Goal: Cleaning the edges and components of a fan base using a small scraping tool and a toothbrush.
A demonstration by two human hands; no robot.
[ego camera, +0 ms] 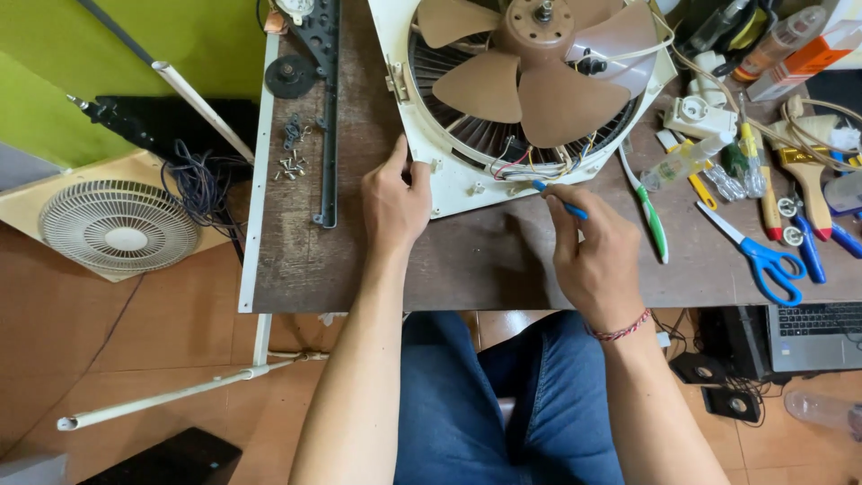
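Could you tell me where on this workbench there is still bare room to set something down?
The widest free patch of the table lies along the near edge, left of the left hand and below the screws. A smaller one lies between the right hand and the blue scissors. The right end, with brush and screwdrivers, is crowded.

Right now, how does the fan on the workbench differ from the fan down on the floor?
The box fan lies on the wooden table with bare brown blades and loose wires showing; the round fan on the floor has its white grille closed over the blades. The left hand grips the box fan's frame while the right hand holds a blue tool to it; nobody touches the round fan. Both lie face up.
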